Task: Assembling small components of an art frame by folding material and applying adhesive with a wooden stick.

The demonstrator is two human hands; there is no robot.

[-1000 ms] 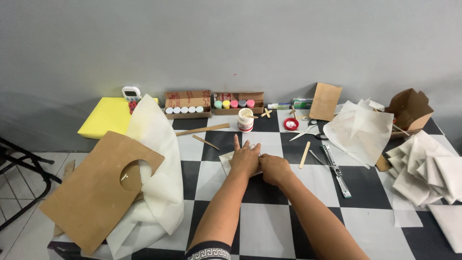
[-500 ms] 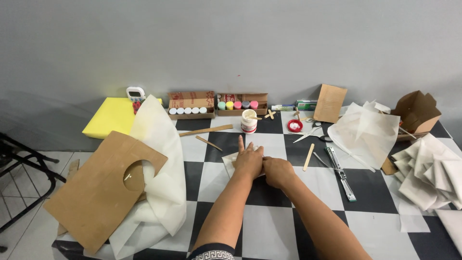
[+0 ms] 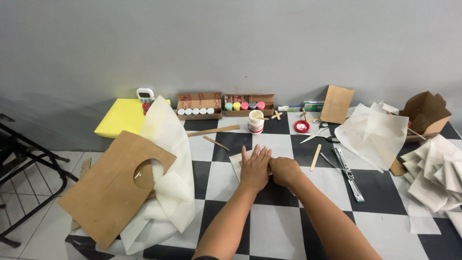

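My left hand lies flat, fingers spread, on a small folded white paper on the black-and-white checkered table. My right hand rests beside it with fingers curled, touching the same paper's right side. Most of the paper is hidden under both hands. A white glue jar stands just beyond my hands. A wooden stick lies to the right.
A brown cardboard with a round hole lies on white sheets at left. Paint pots in cardboard trays, a yellow block and a timer line the back. Scissors, a stapler, white folded papers and a brown box sit right.
My hands stay pressed on the paper, with the right hand shifting slightly. The view has drifted a little, nothing else moved.
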